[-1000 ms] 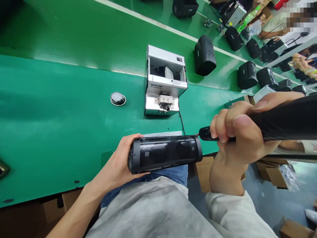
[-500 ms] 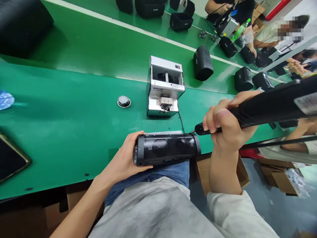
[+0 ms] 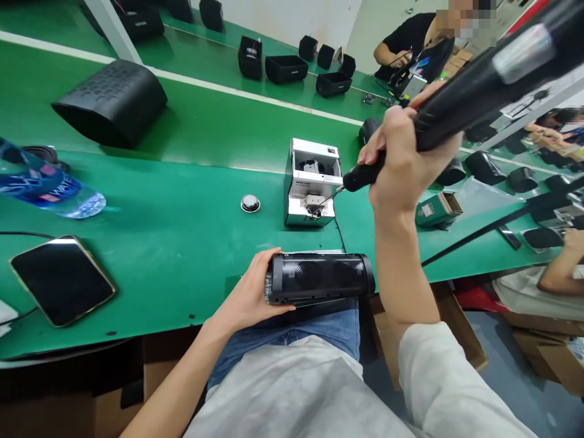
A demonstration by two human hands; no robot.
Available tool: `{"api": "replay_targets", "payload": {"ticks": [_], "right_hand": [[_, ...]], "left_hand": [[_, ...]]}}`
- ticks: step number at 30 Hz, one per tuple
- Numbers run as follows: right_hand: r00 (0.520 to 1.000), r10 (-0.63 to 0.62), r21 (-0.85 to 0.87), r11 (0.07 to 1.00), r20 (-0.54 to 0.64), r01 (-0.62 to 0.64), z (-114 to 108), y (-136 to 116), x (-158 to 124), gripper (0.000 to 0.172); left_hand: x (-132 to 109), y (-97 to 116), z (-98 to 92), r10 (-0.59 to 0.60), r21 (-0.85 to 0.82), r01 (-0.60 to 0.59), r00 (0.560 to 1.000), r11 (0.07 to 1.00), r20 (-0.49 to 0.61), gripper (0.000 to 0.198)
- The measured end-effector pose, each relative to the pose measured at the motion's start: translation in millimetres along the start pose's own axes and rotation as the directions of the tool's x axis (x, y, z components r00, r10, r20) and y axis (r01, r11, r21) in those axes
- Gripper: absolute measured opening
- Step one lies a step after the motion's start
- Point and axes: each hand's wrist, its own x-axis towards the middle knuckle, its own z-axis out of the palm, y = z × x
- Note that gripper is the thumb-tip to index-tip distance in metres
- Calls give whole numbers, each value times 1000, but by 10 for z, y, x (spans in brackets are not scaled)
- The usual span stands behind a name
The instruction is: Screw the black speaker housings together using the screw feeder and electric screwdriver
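Observation:
My left hand (image 3: 253, 286) grips the left end of a black speaker (image 3: 323, 277), which lies on its side at the table's front edge. The speaker's perforated face is turned up toward me. In my right hand (image 3: 401, 152) is a black electric screwdriver (image 3: 479, 85), its fingers wrapped round the body. The thin bit points down and left, with its tip at the front of the silver screw feeder (image 3: 314, 182); whether a screw sits on the tip is too small to tell. A small round speaker driver (image 3: 250, 203) lies left of the feeder.
At the left are a water bottle (image 3: 50, 188), a phone (image 3: 64, 280) and a black speaker shell (image 3: 114, 103). More black shells (image 3: 286, 69) stand farther back. A green box (image 3: 438, 208) is at the right. Co-workers sit beyond and to the right; cardboard boxes stand below the table.
My right hand has raised the screwdriver from the speaker's right back edge over to the screw feeder. The left hand still holds the speaker. My view has shifted, showing more of the left side.

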Motion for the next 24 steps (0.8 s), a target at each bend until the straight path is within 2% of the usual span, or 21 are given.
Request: {"api": "replay_targets", "payload": {"ticks": [3,8,11,16,20,24], "right_hand": [[999,19,-40,999,37,-18,38,193,-11,43],[999,37,-14,999,3,-37,91,282,-33,50],[999,34,-3,999,34,-34,104,296,-29,49],[1000,-1,-13,1000,16,1,87,200,0,44],[998,60,-28,998,33,-59,82,145,4,50],[994,92,-57,994,56,-89,94,225,-17,54]], "left_hand": [[-5,-15,5,11,7,-12,1000,1000,10,112],[-7,-31,12,8,11,-8,1000,1000,14,115],[-5,-34,10,10,5,-10,1000,1000,7,115],[-9,-45,6,21,7,-21,1000,1000,11,113],[-10,-52,6,16,5,-16,1000,1000,15,113],[-5,-51,6,12,-6,-12,1000,1000,10,113]]}}
